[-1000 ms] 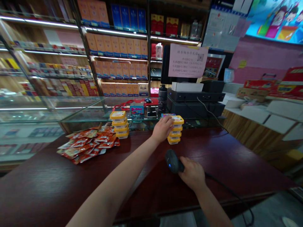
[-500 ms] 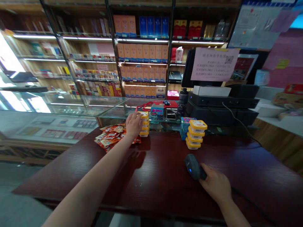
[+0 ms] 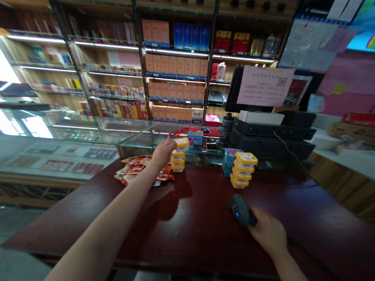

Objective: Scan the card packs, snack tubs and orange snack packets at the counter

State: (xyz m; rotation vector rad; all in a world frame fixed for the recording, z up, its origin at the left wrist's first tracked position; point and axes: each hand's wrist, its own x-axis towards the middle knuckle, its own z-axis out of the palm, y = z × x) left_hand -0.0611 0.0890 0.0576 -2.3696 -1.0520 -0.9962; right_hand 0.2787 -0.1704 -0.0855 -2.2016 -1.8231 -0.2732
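Observation:
My left hand (image 3: 163, 154) grips a small yellow-lidded plastic tub (image 3: 181, 144), tilted at the top of the left stack. Below it stand several more tubs of the same kind (image 3: 177, 161). Left of that stack, partly behind my forearm, lies a heap of orange and white packets (image 3: 133, 168). In my right hand (image 3: 268, 231) is a dark barcode scanner (image 3: 240, 210) with a blue light, held over the counter by its handle. A second stack of yellow-lidded tubs (image 3: 243, 170) stands beyond the scanner, with blue boxes (image 3: 229, 162) just behind it.
The dark wooden counter (image 3: 202, 230) spans the front. At its back are a glass ledge with a phone (image 3: 211, 144), a colourful box (image 3: 195, 137) and a black bottle (image 3: 226, 128). A monitor with a pink notice (image 3: 265, 86) and a black cash drawer (image 3: 272, 144) stand right.
My left hand has lifted and tilted the top tub off the left stack. The scanner stays in my right hand, almost in place. The camera view has tipped slightly.

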